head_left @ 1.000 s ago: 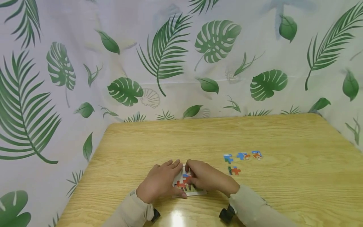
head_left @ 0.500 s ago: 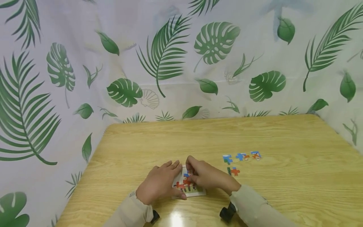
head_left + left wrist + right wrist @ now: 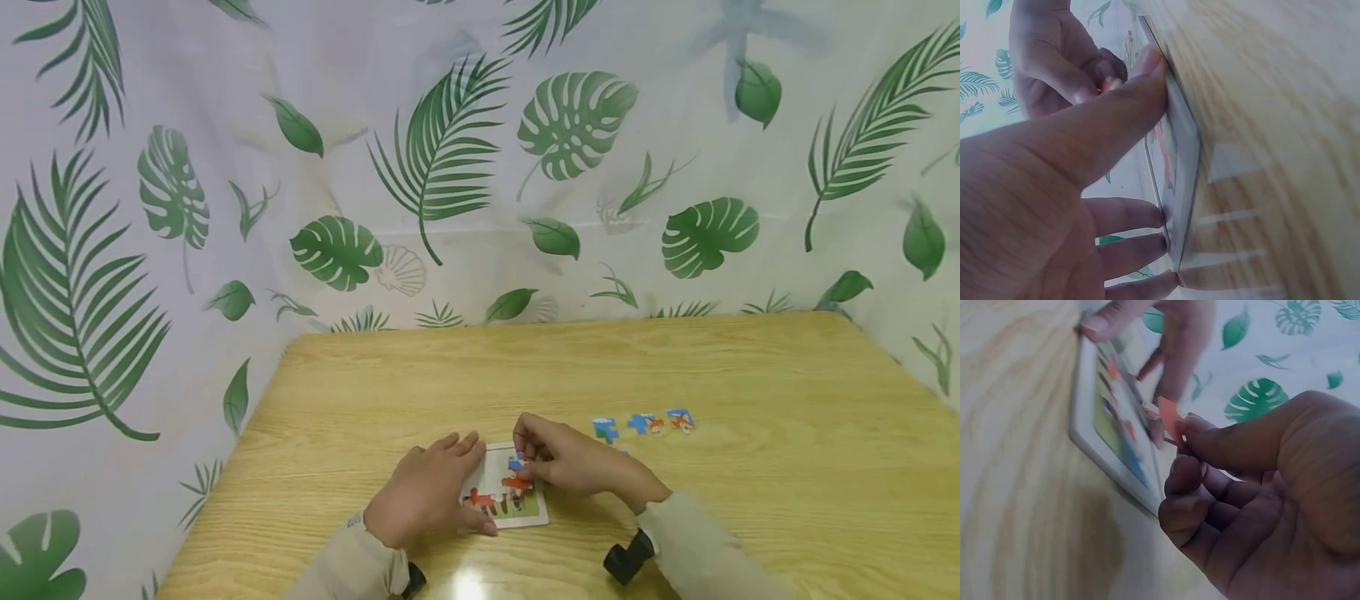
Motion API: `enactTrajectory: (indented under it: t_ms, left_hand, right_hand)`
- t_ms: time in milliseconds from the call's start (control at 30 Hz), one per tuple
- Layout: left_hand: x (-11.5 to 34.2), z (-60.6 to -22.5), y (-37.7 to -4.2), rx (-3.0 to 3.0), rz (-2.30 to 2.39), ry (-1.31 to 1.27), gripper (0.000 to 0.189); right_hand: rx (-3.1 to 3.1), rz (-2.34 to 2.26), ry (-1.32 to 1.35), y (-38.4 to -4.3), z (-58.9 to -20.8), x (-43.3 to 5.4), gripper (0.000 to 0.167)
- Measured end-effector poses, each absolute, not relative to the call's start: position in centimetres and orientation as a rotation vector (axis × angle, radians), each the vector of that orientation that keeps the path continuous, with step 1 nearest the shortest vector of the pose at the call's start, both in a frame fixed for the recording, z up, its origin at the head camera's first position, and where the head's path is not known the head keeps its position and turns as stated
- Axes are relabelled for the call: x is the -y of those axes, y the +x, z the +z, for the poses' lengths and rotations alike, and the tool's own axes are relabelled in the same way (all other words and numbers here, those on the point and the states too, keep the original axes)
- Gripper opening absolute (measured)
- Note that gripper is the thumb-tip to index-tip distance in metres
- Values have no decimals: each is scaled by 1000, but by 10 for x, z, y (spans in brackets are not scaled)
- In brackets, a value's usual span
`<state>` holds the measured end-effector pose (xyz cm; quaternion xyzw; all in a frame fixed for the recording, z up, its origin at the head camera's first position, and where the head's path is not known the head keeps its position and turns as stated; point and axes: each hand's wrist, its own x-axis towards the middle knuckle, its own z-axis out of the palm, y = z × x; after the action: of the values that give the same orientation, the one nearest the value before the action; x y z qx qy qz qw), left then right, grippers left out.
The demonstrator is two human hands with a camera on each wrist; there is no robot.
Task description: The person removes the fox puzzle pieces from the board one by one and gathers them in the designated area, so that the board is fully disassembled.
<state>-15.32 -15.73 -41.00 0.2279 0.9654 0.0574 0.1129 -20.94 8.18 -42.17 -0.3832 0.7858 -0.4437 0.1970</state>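
Note:
In the head view a puzzle tray (image 3: 512, 522) with a pale frame lies on the table, a row of fitted pieces along its near part. My left hand (image 3: 426, 485) rests on its left side, fingers straight; in the left wrist view the thumb (image 3: 1122, 109) lies on the frame's edge and the fingertips touch another edge. My right hand (image 3: 573, 458) pinches a red and blue jigsaw piece (image 3: 517, 482) between thumb and index finger, over the tray's right part. The right wrist view shows that piece (image 3: 1171, 419) tilted and raised above the tray, its red face visible.
To the right on the wooden table (image 3: 750, 500) lie several loose things: a blue and green jigsaw piece (image 3: 604, 429), a blue and orange piece (image 3: 645, 423), and another (image 3: 681, 420). One more is mostly hidden behind my right wrist. A leaf-patterned cloth (image 3: 465, 167) hangs behind.
My right hand has moved rightward with the pinched jigsaw piece, uncovering more of the tray's inside. Its wrist now covers the nearest loose piece. My left hand stays on the tray.

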Motion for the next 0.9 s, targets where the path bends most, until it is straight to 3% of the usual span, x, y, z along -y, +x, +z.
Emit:
enactTrajectory:
  t_ms: [233,500,900]
  left_hand:
    - [158,-410,-154,-2854,153,687,106]
    - [161,-410,-153,-2828,199,679,107]
    - [160,-411,-153,-2835,239,711,101]
  right_hand:
    - [-2217,-1308,-1046,-210,-414,-121,9]
    - [-2303,-1330,-963,-210,-422,-177,15]
    - [-2405,-1275,-987,-226,-412,-225,11]
